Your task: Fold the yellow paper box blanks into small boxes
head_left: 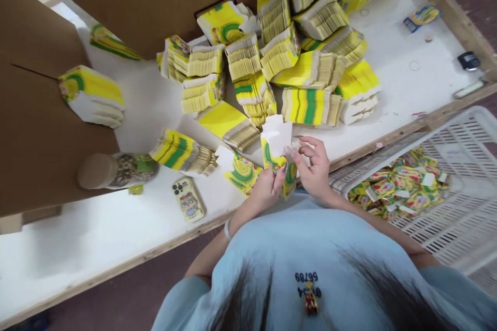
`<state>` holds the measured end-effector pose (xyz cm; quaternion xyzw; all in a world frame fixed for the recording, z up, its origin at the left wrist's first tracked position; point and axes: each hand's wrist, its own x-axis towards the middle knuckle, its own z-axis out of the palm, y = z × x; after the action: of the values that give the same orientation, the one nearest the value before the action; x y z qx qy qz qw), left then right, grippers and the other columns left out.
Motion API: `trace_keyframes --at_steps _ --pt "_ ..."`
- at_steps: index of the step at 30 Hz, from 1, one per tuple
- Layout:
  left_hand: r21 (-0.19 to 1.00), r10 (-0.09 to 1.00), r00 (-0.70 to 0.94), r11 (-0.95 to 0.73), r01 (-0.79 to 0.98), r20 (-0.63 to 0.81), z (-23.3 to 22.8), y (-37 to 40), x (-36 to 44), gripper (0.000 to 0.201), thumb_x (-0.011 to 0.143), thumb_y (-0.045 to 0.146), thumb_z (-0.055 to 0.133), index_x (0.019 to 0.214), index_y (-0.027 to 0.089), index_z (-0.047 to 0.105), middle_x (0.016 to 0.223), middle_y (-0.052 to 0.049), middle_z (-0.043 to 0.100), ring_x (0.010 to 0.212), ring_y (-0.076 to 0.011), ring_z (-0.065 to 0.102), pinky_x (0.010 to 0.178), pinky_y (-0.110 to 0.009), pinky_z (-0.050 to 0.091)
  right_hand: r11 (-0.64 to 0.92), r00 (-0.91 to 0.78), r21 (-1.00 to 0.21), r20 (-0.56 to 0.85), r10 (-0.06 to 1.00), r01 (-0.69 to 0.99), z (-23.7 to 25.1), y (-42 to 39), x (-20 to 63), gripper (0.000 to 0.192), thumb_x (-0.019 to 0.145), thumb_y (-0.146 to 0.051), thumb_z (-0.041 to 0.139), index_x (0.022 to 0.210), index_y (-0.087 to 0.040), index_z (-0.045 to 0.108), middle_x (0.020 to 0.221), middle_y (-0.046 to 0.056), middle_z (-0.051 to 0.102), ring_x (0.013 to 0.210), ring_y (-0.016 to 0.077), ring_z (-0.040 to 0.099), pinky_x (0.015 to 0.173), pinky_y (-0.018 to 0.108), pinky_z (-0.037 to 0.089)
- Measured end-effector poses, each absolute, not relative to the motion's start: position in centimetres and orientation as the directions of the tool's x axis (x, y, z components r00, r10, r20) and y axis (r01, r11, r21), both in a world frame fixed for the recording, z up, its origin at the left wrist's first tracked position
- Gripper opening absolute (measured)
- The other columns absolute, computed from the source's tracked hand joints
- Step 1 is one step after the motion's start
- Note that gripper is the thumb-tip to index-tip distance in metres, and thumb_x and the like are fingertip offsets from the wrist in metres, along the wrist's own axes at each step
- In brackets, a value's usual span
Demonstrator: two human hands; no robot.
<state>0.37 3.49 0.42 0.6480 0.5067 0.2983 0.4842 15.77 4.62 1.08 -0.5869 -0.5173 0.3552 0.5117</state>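
Observation:
My left hand [267, 186] is closed around a few flat yellow-and-green cardboard cartons [267, 152] with white flaps, held fanned out above the table's front edge. Another yellow-and-green carton [289, 181] hangs between my two hands. My right hand [315, 165] is just right of the cartons, fingers bent and apart, its thumb at the edge of the white flaps; I see nothing gripped in it. Under my left hand, more loose cartons [243, 173] lie on the white table [392, 77].
Several stacks of flattened cartons [306, 106] cover the table's middle. A phone [188, 199] and a jar [118, 170] are at left, beside large brown cardboard [42, 114]. At right stands a white plastic basket [466, 176] with small filled-out boxes [407, 181]. A blue box [422, 17] lies far right.

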Motion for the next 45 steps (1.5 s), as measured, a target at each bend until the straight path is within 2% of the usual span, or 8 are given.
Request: trace_keyframes --at_steps 4,9,16,21,25,32,36,45 --pt "0.977 0.945 0.282 0.12 0.175 -0.167 0.0 2.9 1.1 0.049 0.1 0.064 0.042 0.111 0.019 0.06 0.079 -0.005 0.066 0.064 -0.0177 0.06 0.064 -0.033 0.054 0.037 0.253 -0.984 0.081 0.964 0.172 0.5 3.9 16.1 0.034 0.094 -0.049 0.065 0.115 -0.023 0.057 0.099 0.007 0.072 0.076 0.0166 0.071 0.075 0.032 0.06" --pt "0.978 0.97 0.166 0.195 -0.079 -0.18 -0.3 1.5 1.6 0.07 0.099 0.057 0.052 0.154 0.03 0.017 0.092 -0.003 0.071 0.071 -0.0161 0.068 0.067 -0.031 0.058 0.052 0.159 -0.989 0.074 0.985 0.141 -0.4 2.5 17.5 0.041 0.086 -0.042 0.077 0.12 -0.025 0.061 0.101 0.005 0.075 0.088 0.0194 0.074 0.08 0.034 0.061" --pt "0.985 0.94 0.297 0.168 0.027 -0.169 -0.2 1.4 0.2 0.042 0.096 0.059 0.059 0.115 0.021 0.061 0.077 -0.002 0.064 0.061 -0.0125 0.058 0.057 -0.025 0.048 -0.012 -0.118 -0.991 -0.028 0.993 0.133 -0.1 2.3 19.0 0.025 0.094 -0.043 0.066 0.089 -0.022 0.077 0.085 0.004 0.077 0.081 0.0191 0.074 0.077 0.033 0.062" --pt "0.992 0.975 0.183 0.13 -0.004 -0.127 -0.3 1.5 0.5 0.045 0.098 0.061 0.052 0.126 0.026 0.056 0.078 -0.002 0.067 0.057 -0.0135 0.057 0.053 -0.026 0.048 0.13 0.013 -0.981 0.133 0.991 0.143 -0.6 2.4 19.3 0.026 0.095 -0.04 0.067 0.117 -0.026 0.073 0.115 0.009 0.077 0.097 0.0204 0.077 0.082 0.036 0.065" --pt "0.988 0.961 0.239 0.113 0.102 -0.135 0.4 1.6 0.1 0.055 0.102 0.062 0.037 0.125 0.022 0.067 0.089 -0.009 0.076 0.069 -0.0197 0.068 0.06 -0.031 0.056 0.36 -0.304 -0.925 0.311 0.9 0.119 0.0 2.6 20.9 0.037 0.086 -0.045 0.078 0.119 -0.028 0.074 0.118 0.009 0.078 0.108 0.0242 0.076 0.095 0.041 0.063" --pt "0.96 0.944 0.285 0.086 0.268 -0.164 1.4 2.3 -0.9 0.047 0.101 0.05 0.049 0.134 0.021 0.067 0.093 -0.009 0.078 0.077 -0.0192 0.07 0.077 -0.034 0.06 -0.24 -0.433 -0.97 -0.23 0.872 0.032 1.7 2.3 19.9 0.052 0.088 -0.027 0.071 0.138 -0.025 0.057 0.112 0.006 0.076 0.084 0.0162 0.077 0.071 0.03 0.066" --pt "0.949 0.942 0.305 0.038 0.313 -0.138 1.4 2.2 -0.9 0.046 0.101 0.046 0.051 0.138 0.021 0.065 0.065 0.0 0.066 0.055 -0.0143 0.056 0.06 -0.028 0.054 -0.344 -0.48 -0.936 -0.269 0.835 -0.074 1.7 2.9 19.7 0.048 0.084 -0.023 0.073 0.13 -0.023 0.062 0.114 0.006 0.076 0.09 0.0162 0.076 0.078 0.031 0.065" --pt "0.931 0.913 0.402 -0.085 0.354 -0.07 1.8 2.2 -1.2 0.044 0.103 0.038 0.045 0.144 0.025 0.058 0.09 -0.005 0.073 0.069 -0.0167 0.063 0.066 -0.028 0.053 -0.414 -0.63 -0.9 -0.246 0.737 -0.133 1.9 4.0 21.6 0.042 0.091 -0.043 0.071 0.128 -0.023 0.071 0.114 0.006 0.079 0.098 0.0163 0.077 0.082 0.031 0.065"
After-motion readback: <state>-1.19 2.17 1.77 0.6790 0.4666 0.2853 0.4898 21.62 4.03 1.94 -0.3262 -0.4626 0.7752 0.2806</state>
